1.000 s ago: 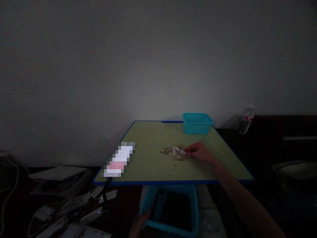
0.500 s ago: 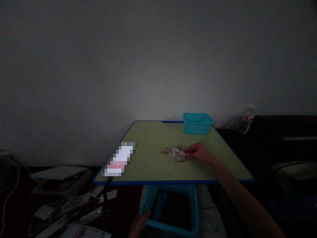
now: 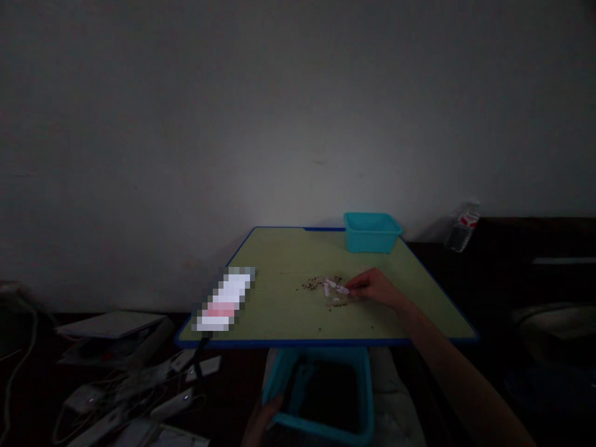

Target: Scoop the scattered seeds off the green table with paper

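My right hand (image 3: 372, 287) is over the folding table, fingers pinched at the right edge of what looks like a small clear plastic bag (image 3: 336, 297). Pale strips show on or in the bag; whether they are print or pieces, I cannot tell. Small dark bits (image 3: 313, 284) lie scattered to its left and around it, too small to name. Below the table's front edge, a blue plastic basin (image 3: 371, 397) rests on my lap, its inside dark. My left hand (image 3: 267, 417) is closed on the basin's left rim, partly hidden by it.
A second blue basin (image 3: 371, 239) stands at the back right of the blue-edged table (image 3: 274, 248). On the left lies a blurred-out, phone-like object (image 3: 226, 299). Cables and power strips (image 3: 172, 403) clutter the lower left. A plastic bottle (image 3: 463, 226) is off to the right.
The pale strips on the clear plastic bag have shifted slightly beside my right fingertips. My left hand and both basins stay where they were.
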